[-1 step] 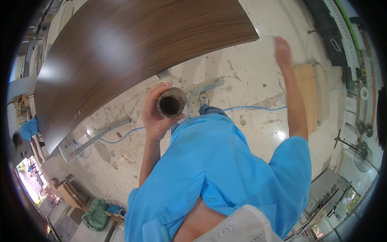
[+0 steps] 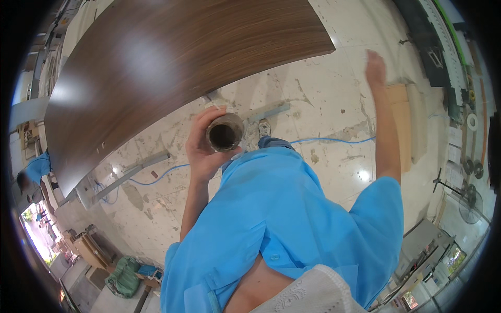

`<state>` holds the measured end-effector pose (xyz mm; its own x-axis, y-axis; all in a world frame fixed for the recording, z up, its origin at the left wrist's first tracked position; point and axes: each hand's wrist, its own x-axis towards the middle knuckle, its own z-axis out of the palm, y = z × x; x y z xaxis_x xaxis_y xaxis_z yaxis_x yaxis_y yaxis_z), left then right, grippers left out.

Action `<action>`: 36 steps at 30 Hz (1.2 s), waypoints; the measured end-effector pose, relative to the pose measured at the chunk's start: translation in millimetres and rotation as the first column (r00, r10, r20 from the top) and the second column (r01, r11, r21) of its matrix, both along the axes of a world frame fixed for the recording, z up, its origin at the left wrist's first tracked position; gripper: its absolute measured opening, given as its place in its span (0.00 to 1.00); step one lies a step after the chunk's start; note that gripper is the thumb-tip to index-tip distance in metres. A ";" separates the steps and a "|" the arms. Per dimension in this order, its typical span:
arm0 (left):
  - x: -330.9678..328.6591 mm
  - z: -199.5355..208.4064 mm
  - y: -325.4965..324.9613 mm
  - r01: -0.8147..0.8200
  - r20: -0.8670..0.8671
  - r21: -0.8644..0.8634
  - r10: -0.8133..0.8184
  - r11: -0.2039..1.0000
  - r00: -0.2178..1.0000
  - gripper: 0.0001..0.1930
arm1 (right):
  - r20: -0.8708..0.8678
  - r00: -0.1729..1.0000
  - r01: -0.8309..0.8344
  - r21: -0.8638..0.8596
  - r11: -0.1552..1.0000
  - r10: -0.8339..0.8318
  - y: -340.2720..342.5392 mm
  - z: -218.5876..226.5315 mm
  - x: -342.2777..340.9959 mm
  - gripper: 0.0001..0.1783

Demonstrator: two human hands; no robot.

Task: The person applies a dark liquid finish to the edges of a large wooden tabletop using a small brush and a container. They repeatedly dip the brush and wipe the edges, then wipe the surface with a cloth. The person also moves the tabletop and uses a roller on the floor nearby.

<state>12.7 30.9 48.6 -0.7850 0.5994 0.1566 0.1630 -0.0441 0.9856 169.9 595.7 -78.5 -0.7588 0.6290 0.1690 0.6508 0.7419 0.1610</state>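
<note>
My left hand is wrapped round a clear cup with a dark brown inside, held upright in front of my body. Whether the brown is drink or residue is hard to tell. Beyond that hand lies the near edge of a large dark wood-grain panel. My right hand is stretched out to the far right, past the panel's right corner, above the floor. Motion smears its fingers, and nothing shows clearly in it.
A blue hose and grey metal strips lie on the worn tiled floor. Brown boards are beneath my right forearm. A fan stands at the right. At far left a person in blue bends by the panel; a green sack sits lower left.
My right hand has swung a little to the right. The cup in my left hand has shifted slightly right. At far left, the other person's arm has moved.
</note>
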 end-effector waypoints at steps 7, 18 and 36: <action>6.3 3.4 15.1 0.026 -0.014 -0.025 -0.027 0.999 1.000 0.41 | -0.531 0.835 0.045 -0.193 0.980 -0.143 46.2 21.2 41.1 0.25; 4.0 -1.9 7.5 0.059 -0.061 0.012 -0.058 0.998 0.996 0.40 | -0.740 0.668 -0.399 -0.444 0.802 -0.078 -67.5 72.4 -87.5 0.27; 9.2 7.7 -93.4 -0.209 0.030 -0.060 0.211 0.976 0.977 0.41 | -0.517 0.211 -0.972 -0.021 0.234 0.829 -593.5 0.8 -309.9 0.25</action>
